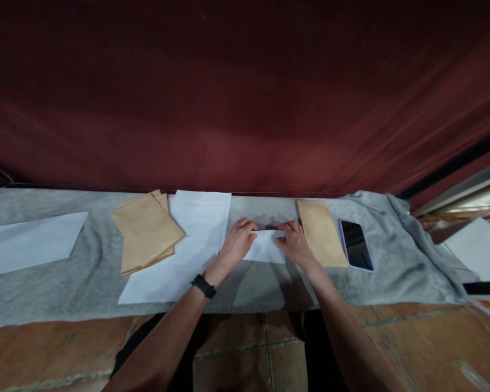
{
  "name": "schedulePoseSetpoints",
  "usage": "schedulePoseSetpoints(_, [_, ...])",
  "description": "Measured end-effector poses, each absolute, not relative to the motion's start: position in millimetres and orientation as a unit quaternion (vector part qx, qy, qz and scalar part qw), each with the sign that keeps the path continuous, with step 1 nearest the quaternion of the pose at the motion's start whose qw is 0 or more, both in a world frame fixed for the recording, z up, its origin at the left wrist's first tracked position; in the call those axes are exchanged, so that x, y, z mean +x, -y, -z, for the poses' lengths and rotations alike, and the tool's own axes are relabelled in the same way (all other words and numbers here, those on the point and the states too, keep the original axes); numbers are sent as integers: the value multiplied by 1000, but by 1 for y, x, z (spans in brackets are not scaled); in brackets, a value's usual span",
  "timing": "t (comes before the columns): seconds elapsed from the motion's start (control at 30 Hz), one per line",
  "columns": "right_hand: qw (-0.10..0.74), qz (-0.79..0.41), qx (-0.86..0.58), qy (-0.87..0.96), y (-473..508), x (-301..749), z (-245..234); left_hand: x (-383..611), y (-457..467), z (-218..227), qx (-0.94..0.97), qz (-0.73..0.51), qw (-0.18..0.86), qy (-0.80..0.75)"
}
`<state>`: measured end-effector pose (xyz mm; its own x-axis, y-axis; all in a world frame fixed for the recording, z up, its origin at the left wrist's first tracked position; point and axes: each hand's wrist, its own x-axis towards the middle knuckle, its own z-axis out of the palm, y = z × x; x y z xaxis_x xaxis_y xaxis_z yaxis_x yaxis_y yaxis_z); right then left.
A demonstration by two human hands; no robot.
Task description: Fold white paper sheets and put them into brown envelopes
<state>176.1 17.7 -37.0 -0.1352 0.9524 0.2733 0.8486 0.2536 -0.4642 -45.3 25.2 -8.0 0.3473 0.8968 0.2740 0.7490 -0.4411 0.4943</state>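
Observation:
A folded white sheet of paper (265, 249) lies on the grey cloth in front of me. My left hand (239, 238) pinches its upper left corner between thumb and fingers. At the upper right corner my right hand (295, 242) grips the same sheet, thumb below and fingers along the top edge. The paper's far edge runs straight between both hands. Just right of my right hand lies a single brown envelope (322, 233). Left of my left hand are larger white sheets (200, 218), with several brown envelopes (149, 231) fanned over them.
A phone (356, 245) in a purple case lies right of the single envelope. Another white paper (32, 242) rests at the far left. The grey cloth (93, 294) covers the narrow table, bunched at its right end. A dark red curtain (228, 109) hangs behind.

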Motion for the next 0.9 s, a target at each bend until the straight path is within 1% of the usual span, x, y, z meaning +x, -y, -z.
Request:
schedulePoseSetpoints(0.1, [340,-129,-578,730,-16,177,17,-47,-14,-8,806,-330,121,-475])
schedulePoseSetpoints(0.17, [380,-114,-550,735,-10,180,4,-52,-8,-15,816,-349,82,-453])
schedulePoseSetpoints(0.2, [383,-94,-535,747,-6,182,-1,-55,-6,-17,825,-346,65,-441])
schedulePoseSetpoints(0.27, [360,-55,-510,780,4,187,-5,-63,-2,-17,846,-325,49,-421])
schedulePoseSetpoints(0.33, [306,-40,-493,814,13,191,-2,-71,2,-14,865,-287,52,-409])
schedulePoseSetpoints(0.43, [211,-56,-478,851,24,192,8,-75,12,-5,898,-202,67,-385])
schedulePoseSetpoints(0.53, [155,-94,-461,869,33,192,14,-74,23,1,911,-135,87,-379])
schedulePoseSetpoints(0.6, [148,-127,-455,869,38,194,12,-73,28,3,908,-116,103,-389])
schedulePoseSetpoints(0.77, [167,-194,-471,844,40,197,5,-76,28,1,905,-116,139,-385])
schedulePoseSetpoints(0.9, [214,-178,-524,805,35,175,14,-71,27,6,897,-139,163,-387])
